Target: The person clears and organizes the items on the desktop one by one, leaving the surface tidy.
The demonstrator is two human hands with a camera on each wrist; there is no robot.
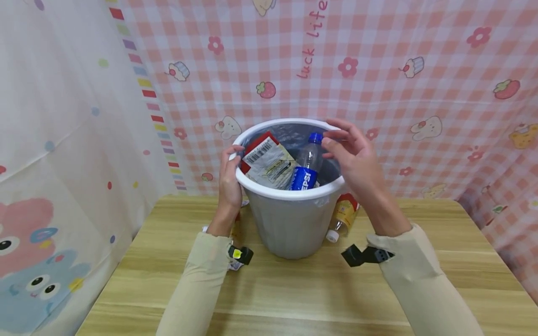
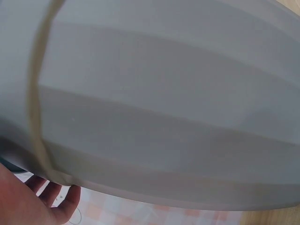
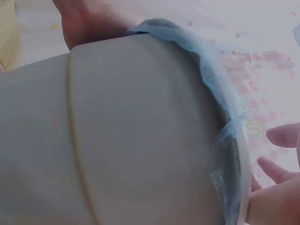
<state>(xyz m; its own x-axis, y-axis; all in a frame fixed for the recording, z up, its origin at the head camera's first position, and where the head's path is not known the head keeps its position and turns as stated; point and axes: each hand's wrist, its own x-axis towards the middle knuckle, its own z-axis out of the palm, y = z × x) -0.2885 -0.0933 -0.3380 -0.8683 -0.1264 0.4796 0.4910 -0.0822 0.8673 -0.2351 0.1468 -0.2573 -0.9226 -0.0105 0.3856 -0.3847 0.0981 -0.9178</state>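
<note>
A grey trash can point(image 1: 290, 224) with a white rim stands upright on the table, lined with a translucent plastic bag point(image 3: 215, 79). My left hand point(image 1: 230, 184) grips the rim at the left, fingertips hooked over the edge. Inside lean a red-and-white printed packet point(image 1: 269, 163) and a clear Pepsi bottle point(image 1: 308, 161) with a blue cap. At the right rim is my right hand point(image 1: 355, 158), its fingers spread beside the bottle cap. In the right wrist view its thumb and fingers stand apart with nothing between them. A thin tan band point(image 2: 35, 93) circles the can.
A bottle with a red and yellow label point(image 1: 342, 217) lies on the wooden table point(image 1: 294, 298), right of the can. Partly hidden items point(image 1: 236, 228) lie behind my left forearm. A pink checked cloth point(image 1: 294, 56) hangs behind the table, a white printed one point(image 1: 75, 116) at left.
</note>
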